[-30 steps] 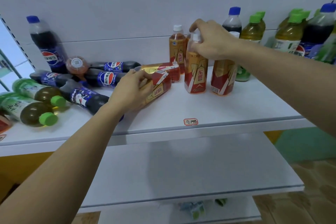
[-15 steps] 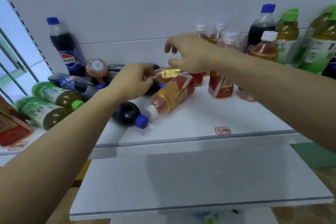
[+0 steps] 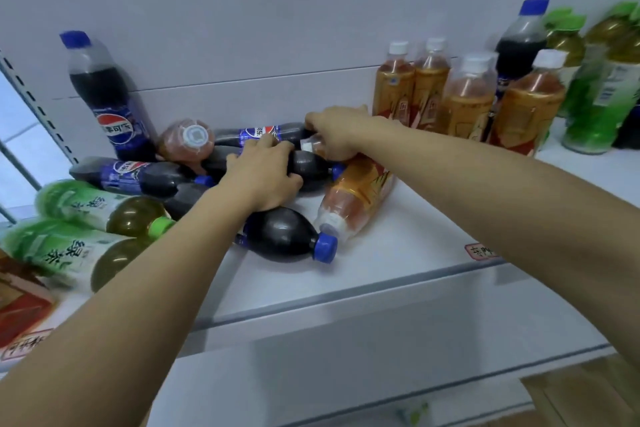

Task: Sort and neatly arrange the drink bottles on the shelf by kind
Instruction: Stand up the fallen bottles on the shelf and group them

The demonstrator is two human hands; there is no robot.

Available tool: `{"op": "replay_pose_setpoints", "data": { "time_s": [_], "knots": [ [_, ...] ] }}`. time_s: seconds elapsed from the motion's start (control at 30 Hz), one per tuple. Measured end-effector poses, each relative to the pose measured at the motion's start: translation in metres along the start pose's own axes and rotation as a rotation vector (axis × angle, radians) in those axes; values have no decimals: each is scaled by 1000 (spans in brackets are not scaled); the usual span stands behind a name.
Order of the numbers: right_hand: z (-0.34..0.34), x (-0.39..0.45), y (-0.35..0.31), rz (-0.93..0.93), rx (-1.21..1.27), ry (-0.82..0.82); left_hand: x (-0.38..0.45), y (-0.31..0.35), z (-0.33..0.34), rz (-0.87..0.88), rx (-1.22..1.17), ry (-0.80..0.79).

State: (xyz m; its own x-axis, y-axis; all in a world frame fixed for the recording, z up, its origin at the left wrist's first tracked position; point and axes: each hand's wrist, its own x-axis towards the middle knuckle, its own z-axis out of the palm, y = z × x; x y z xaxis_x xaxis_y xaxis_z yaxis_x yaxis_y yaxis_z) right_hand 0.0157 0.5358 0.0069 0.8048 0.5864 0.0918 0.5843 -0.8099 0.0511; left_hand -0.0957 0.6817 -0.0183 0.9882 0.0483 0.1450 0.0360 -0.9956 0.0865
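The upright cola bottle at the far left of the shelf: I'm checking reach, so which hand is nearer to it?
Left. The left hand rests on a lying cola bottle in the pile just right of the upright cola bottle. The right hand is farther right, by the standing tea bottles.

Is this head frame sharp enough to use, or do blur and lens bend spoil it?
Head view: motion blur smears the green tea bottles at the right edge and the upright cola bottle; the hands, left and right, stay fairly crisp; wide-angle distortion bows the shelf edge; lighting is soft and even, with no harsh glare.
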Motion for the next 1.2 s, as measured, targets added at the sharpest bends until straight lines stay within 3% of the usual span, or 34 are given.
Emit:
{"op": "replay_pose_setpoints", "data": {
  "time_s": [0.07, 0.23, 0.37, 0.57, 0.67, 0.73, 0.87, 0.93, 1.07, 1.2],
  "knots": [
    [-7, -4, 5, 16, 51, 42, 0, -1, 1, 2, -10, 2],
    [-38, -10, 35, 159, 460, 329, 3, -1, 4, 10, -10, 14],
    [-33, -14, 46, 256, 654, 426, 4, 0, 5, 4, -9, 13],
    [-29, -32, 43, 225, 696, 456, 2, 0, 3, 5, -40, 15],
    [-26, -67, 37, 118, 552, 574, 2, 0, 3, 2, -49, 11],
    [-22, -98, 33, -42, 471, 532, 2, 0, 3, 1, -53, 11],
    [2, -147, 20, -261, 197, 65, 2, 2, 3, -1, -46, 9],
    [15, -155, 13, -284, 87, -30, 1, 2, 3, -4, -40, 10],
    [18, -156, 11, -334, 137, 175, -1, 1, 1, -10, -55, 10],
    [11, -154, 24, -233, 267, 298, -4, 0, 0, -5, -68, -5]
  ]
}}
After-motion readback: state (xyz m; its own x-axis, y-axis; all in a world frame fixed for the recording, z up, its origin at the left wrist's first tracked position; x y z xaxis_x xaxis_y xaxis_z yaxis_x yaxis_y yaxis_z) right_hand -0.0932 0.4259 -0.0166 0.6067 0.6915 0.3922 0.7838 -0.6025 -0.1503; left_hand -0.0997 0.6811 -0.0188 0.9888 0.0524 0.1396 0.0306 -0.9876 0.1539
